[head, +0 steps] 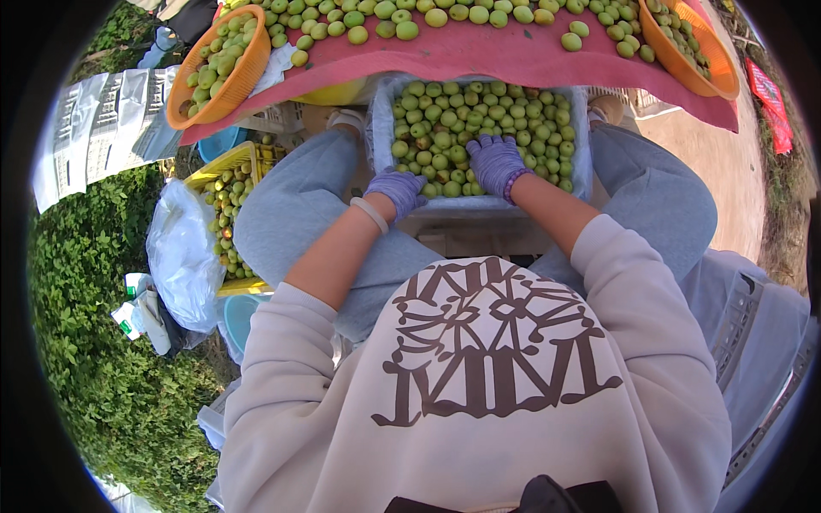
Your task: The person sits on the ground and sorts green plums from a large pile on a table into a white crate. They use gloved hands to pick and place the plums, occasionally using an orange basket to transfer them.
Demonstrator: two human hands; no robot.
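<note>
A crate lined with clear plastic [478,204] stands between my knees, filled with small round green fruits [449,119]. My right hand [497,164], in a purple knitted glove with a beaded bracelet at the wrist, lies on top of the fruits near the crate's middle, fingers spread and pointing away from me. My left hand [397,191], in a matching glove, rests at the crate's near left corner, its fingertips by the rim. Whether its fingers grip the rim or liner cannot be told. No fruit is plainly seen in either hand.
Beyond the crate, a table with a red cloth [474,58] bears many green fruits. An orange basket [247,96] of fruits stands at its left, another orange basket [721,74] at its right. A yellow crate [221,165] of fruits and a blue-green bucket [242,315] are beside my left leg.
</note>
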